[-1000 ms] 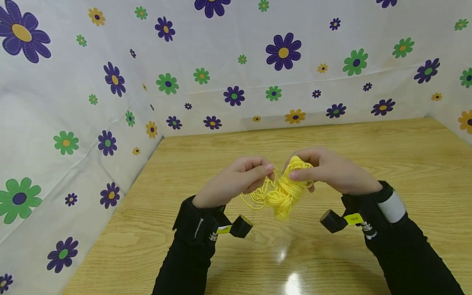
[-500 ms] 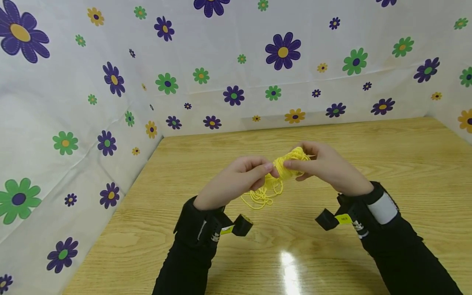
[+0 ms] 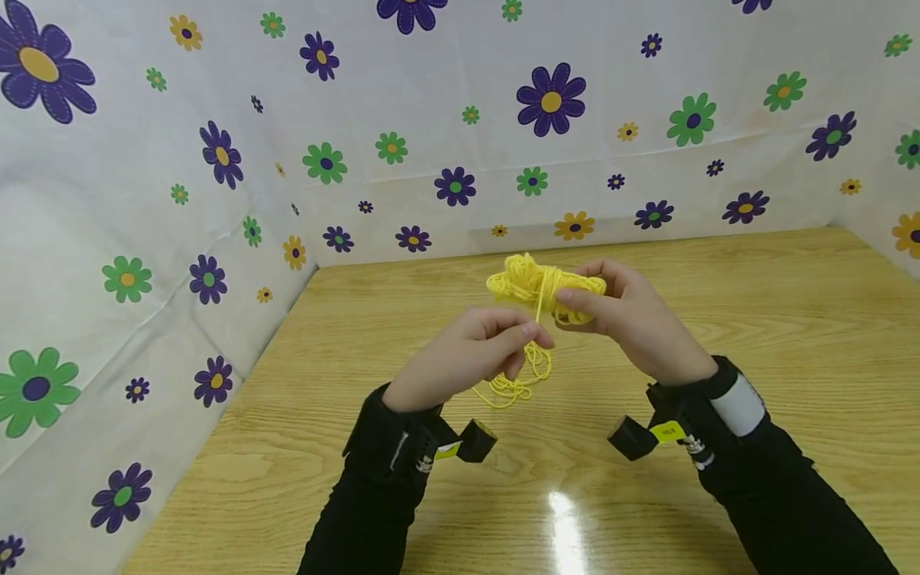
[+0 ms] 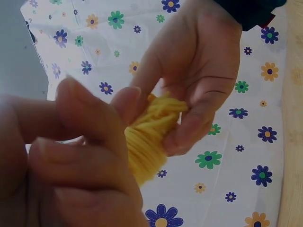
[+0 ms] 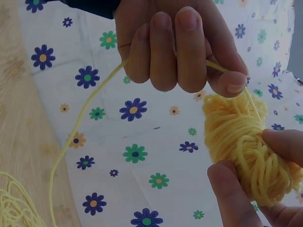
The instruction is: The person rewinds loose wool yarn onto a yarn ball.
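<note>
A yellow yarn bundle (image 3: 523,281), wound tightly round its middle with looped ends, is held up above the table by my right hand (image 3: 628,319), thumb on the near side and fingers behind. My left hand (image 3: 477,351) pinches the yarn strand (image 5: 87,101) just below the bundle. In the right wrist view the strand passes through the curled left fingers (image 5: 163,52), rising to the wound middle on one side and hanging down on the other. Loose yarn coils (image 3: 512,390) lie on the table under my left hand. The left wrist view shows the wound bundle (image 4: 149,142) partly hidden behind the left fingers.
The wooden table (image 3: 323,447) reaches back to a white flower-print cloth (image 3: 489,152) that hangs behind it and along its left side. A dark wrist camera (image 3: 477,441) sticks out from the left cuff, another wrist camera (image 3: 632,438) from the right.
My right hand has risen slightly and turned the yarn bundle from hanging downward to lying sideways, its free end swinging up and left over my left hand. The left hand has stayed nearly in place.
</note>
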`<state>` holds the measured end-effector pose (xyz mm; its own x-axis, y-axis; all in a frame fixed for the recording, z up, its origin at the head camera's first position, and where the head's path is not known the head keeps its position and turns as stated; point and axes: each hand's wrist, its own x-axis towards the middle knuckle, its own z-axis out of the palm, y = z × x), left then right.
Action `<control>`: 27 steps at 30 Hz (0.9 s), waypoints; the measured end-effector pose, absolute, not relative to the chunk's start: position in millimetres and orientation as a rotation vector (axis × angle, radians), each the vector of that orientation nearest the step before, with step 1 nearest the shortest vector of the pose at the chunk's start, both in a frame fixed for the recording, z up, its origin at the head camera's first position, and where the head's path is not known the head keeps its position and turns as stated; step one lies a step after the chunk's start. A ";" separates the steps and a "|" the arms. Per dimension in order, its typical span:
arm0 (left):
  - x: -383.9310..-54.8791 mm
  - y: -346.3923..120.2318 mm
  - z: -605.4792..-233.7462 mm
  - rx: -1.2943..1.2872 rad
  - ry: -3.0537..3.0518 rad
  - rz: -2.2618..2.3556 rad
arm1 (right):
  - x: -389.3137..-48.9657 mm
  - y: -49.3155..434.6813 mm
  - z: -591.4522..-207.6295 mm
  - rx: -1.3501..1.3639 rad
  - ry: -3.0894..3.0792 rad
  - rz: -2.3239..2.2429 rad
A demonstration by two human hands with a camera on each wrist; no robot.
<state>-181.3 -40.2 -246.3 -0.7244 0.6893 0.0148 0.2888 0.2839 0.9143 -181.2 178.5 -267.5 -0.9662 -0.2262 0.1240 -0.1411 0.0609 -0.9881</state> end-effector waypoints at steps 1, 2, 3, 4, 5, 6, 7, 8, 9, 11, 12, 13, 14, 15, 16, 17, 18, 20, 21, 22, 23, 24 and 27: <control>-181.3 -39.8 -246.5 0.881 2.171 1.423 | -180.9 178.8 -267.6 -0.399 2.200 -2.114; -181.0 -39.4 -246.4 0.881 2.167 1.420 | -180.3 179.1 -267.0 -0.405 2.155 -2.155; -181.2 -39.0 -246.8 0.877 2.166 1.415 | -179.9 179.5 -266.9 -0.412 2.108 -2.190; -181.6 -38.6 -247.2 0.874 2.166 1.408 | -179.6 180.1 -266.7 -0.418 2.056 -2.226; -181.9 -38.3 -247.5 0.870 2.166 1.402 | -179.7 180.9 -267.0 -0.431 2.008 -2.254; -182.2 -37.7 -247.7 0.864 2.164 1.397 | -179.7 181.6 -267.1 -0.440 1.964 -2.277; -182.5 -37.3 -247.8 0.860 2.164 1.394 | -179.9 182.4 -267.6 -0.452 1.927 -2.292; -182.9 -37.0 -247.9 0.855 2.165 1.389 | -179.9 183.0 -267.7 -0.464 1.893 -2.304; -183.5 -36.5 -248.4 0.850 2.166 1.385 | -180.4 183.7 -268.5 -0.477 1.857 -2.317; -183.7 -35.9 -248.1 0.849 2.163 1.379 | -181.2 185.2 -270.3 -0.510 1.795 -2.340; -183.7 -35.6 -247.9 0.849 2.162 1.376 | -181.4 185.6 -271.0 -0.519 1.766 -2.351; -184.1 -35.5 -248.0 0.853 2.159 1.373 | -181.9 186.2 -271.9 -0.530 1.737 -2.361; -184.5 -35.4 -248.2 0.858 2.157 1.370 | -182.1 186.5 -272.5 -0.534 1.710 -2.371; -184.8 -35.3 -248.3 0.863 2.155 1.368 | -182.7 187.0 -273.4 -0.534 1.685 -2.381; -185.1 -35.4 -248.4 0.869 2.154 1.364 | -182.9 187.3 -273.9 -0.536 1.667 -2.386; -185.1 -35.3 -248.4 0.871 2.154 1.361 | -183.4 187.5 -274.6 -0.534 1.646 -2.392; -185.2 -35.3 -248.4 0.876 2.157 1.358 | -183.6 187.8 -275.0 -0.532 1.634 -2.395; -185.4 -35.6 -248.6 0.875 2.160 1.360 | -184.0 188.6 -276.0 -0.536 1.613 -2.400; -185.2 -35.9 -248.6 0.873 2.161 1.362 | -184.1 189.1 -276.3 -0.546 1.607 -2.399; -185.1 -36.2 -248.7 0.871 2.162 1.365 | -183.9 189.5 -276.4 -0.554 1.602 -2.398; -185.0 -36.5 -248.6 0.870 2.162 1.369 | -184.0 189.9 -276.6 -0.564 1.598 -2.395; -185.0 -37.1 -248.6 0.871 2.162 1.373 | -183.7 190.3 -276.4 -0.573 1.600 -2.390; -185.0 -38.8 -248.7 0.858 2.145 1.391 | -183.1 190.6 -275.8 -0.598 1.617 -2.363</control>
